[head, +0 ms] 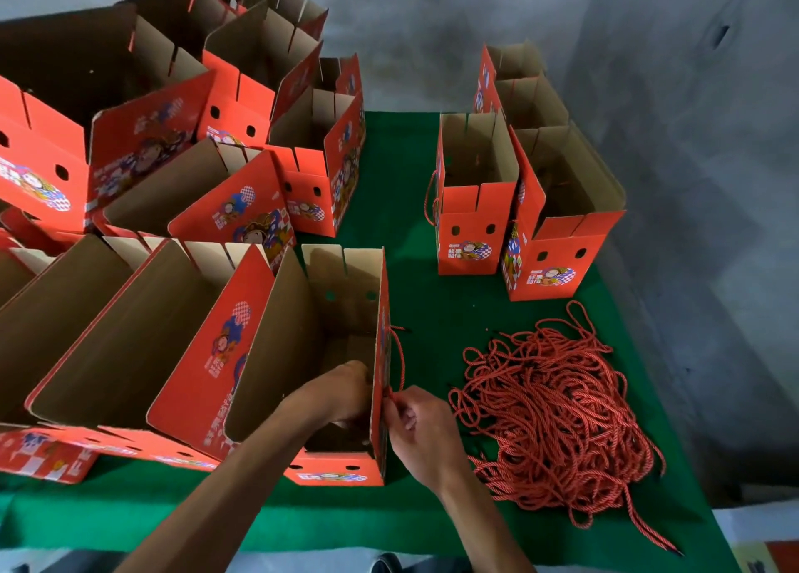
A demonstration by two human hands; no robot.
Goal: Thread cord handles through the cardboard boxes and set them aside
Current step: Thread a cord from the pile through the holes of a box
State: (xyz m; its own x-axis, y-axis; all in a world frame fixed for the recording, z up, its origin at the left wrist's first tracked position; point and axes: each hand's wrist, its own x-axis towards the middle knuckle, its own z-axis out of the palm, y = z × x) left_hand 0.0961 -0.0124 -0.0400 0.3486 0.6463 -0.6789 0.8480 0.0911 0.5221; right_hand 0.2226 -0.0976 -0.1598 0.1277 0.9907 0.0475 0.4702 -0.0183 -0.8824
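An open red cardboard box (333, 308) stands at the front middle of the green table. My left hand (346, 388) reaches inside it, against the right wall; what its fingers do is hidden. Outside that wall my right hand (421, 425) pinches a red cord (400, 356) that loops up along the wall to a hole near the top. A heap of loose red cords (557, 408) lies to the right of my right hand.
Many open red boxes (142, 148) crowd the left and back of the green table (402, 174). A few boxes (475, 209) stand at the back right, one with a cord handle hanging at its side. Grey wall lies beyond.
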